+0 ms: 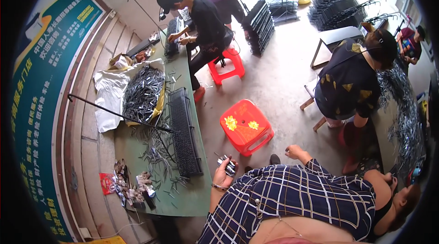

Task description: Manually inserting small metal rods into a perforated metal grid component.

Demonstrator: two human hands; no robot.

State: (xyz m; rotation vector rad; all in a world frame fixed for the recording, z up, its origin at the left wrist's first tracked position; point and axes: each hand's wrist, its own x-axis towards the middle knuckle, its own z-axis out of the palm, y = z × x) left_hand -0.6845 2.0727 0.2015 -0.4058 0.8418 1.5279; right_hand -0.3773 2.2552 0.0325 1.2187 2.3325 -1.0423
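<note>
Head view: wearer in a plaid shirt, both forearms coming up from the lower edge. Left hand [224, 170] raised beside the green table [192, 198], fingers [218, 165] curled shut around a bundle of small metal clips [228, 166]; clip ends poke out past the fingertips on the right side. Right hand [296, 152] well apart, over the floor near the red stool [247, 126], fingers curled in; cannot tell whether it holds anything. Just left of the left hand, a black wire mesh panel [184, 129] lies lengthwise on the table, loose clips scattered beside it. Further back, a big pile of clips [142, 93] on a white sheet. A long black rod [119, 115] crosses the pile. Other people work at the table's far end and on the right.
</note>
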